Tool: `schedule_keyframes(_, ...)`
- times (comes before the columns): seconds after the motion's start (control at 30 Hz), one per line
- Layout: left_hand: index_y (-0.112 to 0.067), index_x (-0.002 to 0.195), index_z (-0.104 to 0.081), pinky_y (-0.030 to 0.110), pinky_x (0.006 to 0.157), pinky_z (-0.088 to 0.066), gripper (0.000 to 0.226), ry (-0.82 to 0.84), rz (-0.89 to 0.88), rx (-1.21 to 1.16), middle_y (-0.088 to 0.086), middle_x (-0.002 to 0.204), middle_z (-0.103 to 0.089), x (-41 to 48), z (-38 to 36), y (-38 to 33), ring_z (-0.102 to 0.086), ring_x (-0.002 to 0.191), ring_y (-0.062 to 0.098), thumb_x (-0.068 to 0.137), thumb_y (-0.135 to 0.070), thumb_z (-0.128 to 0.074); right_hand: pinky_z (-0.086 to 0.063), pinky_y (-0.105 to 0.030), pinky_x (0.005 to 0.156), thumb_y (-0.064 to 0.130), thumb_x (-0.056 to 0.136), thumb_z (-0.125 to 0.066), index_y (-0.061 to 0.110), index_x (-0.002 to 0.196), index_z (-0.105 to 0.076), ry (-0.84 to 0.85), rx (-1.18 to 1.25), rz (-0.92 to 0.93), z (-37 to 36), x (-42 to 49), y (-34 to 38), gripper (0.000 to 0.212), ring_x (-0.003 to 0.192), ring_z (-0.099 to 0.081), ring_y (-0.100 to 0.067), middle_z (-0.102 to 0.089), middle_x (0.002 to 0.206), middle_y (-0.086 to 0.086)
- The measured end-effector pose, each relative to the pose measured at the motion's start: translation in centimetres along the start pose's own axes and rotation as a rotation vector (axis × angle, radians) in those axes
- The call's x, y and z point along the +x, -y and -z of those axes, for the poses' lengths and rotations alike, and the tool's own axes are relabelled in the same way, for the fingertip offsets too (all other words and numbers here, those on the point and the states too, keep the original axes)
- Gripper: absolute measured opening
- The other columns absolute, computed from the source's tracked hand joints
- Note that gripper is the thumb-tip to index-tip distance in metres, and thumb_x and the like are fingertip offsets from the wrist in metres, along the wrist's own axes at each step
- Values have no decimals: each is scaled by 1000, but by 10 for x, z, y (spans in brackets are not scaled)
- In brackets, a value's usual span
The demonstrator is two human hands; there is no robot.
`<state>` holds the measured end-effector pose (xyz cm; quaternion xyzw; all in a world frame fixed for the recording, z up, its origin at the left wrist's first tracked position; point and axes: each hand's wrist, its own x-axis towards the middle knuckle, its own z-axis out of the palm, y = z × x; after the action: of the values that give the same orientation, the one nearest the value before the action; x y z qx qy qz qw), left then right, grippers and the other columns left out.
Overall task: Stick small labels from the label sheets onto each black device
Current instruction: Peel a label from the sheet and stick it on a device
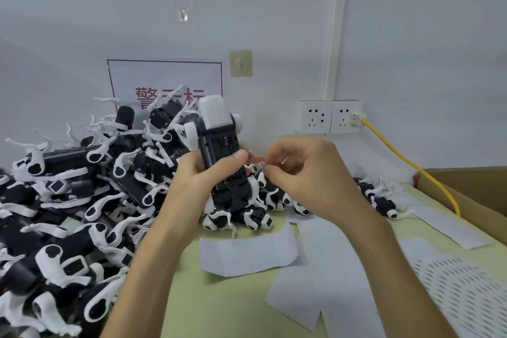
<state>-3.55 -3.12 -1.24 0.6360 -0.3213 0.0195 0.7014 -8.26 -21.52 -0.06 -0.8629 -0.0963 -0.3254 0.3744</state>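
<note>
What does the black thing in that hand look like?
The black device is a long, plastic-looking body, held upright. A white foam-like block caps its top, and rounded white pieces sit at its sides. An open recess faces the camera. The left hand grips its middle, thumb across the front; the right hand pinches a small label beside it.

The red-bordered white wall sign (164,77) is half hidden behind the heap of black-and-white devices (68,200); print on the tiny white label (262,164) is unreadable.

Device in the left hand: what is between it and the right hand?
In the head view, a small label, pinched by the right hand, sits between them, close to the left hand's thumb on the device.
</note>
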Motion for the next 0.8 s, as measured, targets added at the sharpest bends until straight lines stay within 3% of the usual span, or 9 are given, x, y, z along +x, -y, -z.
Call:
schedule_keyframes(0.1,-31,92,-80,23,75,-59,31,2,-7,44,-1,99,-80,0,-3,-1,-76,91,14,71,-53,-74,-47,-15,56,18,82,-77,28,75,-72,-12,-41,-11,1,1,-3,13,62,-67,-8,-70,69,18)
schedule_keyframes(0.2,-31,94,-80,36,84,-59,33,-2,1,65,0,101,-79,0,-6,0,-75,92,15,71,-54,-74,-48,-17,58,24,80,-81,31,75,-71,-80,-49,-37,1,3,-6,13,64,-67,-10,-71,72,16)
schedule_keyframes(0.27,-29,95,-81,46,93,-57,29,-26,12,23,3,108,-78,1,-7,2,-74,97,18,75,-48,-75,-49,-16,60,31,78,-83,36,88,-73,-136,-21,-43,0,4,-4,16,64,-68,-8,-71,75,16)
schedule_keyframes(0.37,-23,91,-81,38,83,-61,22,-37,38,-255,8,116,-76,2,-11,4,-71,99,21,84,-37,-67,-54,-19,68,43,76,-84,36,119,-64,-224,131,-125,-6,4,-2,49,67,-70,-7,-73,85,13)
schedule_keyframes(0.5,-16,91,-81,28,78,-60,27,23,18,-701,10,117,-76,0,-18,1,-74,103,22,85,-36,-64,-57,-34,82,36,88,-76,19,98,-76,-103,613,-331,-17,5,10,20,80,-73,-15,-79,91,-1)
schedule_keyframes(0.6,-16,94,-78,28,79,-59,25,2,-20,-694,11,123,-74,1,-21,4,-74,105,23,89,-33,-61,-54,-43,97,29,92,-71,13,95,-77,-38,843,-397,-26,2,15,16,92,-70,-24,-78,97,-9)
schedule_keyframes(0.67,-17,94,-78,29,79,-59,20,-27,-39,-622,11,125,-73,2,-21,6,-73,107,24,89,-31,-63,-49,-46,104,27,91,-71,15,96,-78,-36,971,-437,-29,1,17,15,94,-68,-24,-76,92,-5)
schedule_keyframes(0.73,-14,100,-74,28,79,-58,29,-63,-68,-521,11,125,-73,2,-22,7,-71,107,24,83,-36,-67,-48,-42,103,29,89,-71,11,106,-77,-31,1061,-467,-30,1,18,25,95,-70,-20,-70,86,-1)
schedule_keyframes(0.8,-12,103,-72,27,82,-58,32,-77,-122,-426,11,124,-74,2,-22,10,-72,107,24,82,-36,-67,-50,-36,93,28,89,-71,7,114,-74,-41,1125,-484,-31,1,19,33,89,-72,-16,-68,87,0)
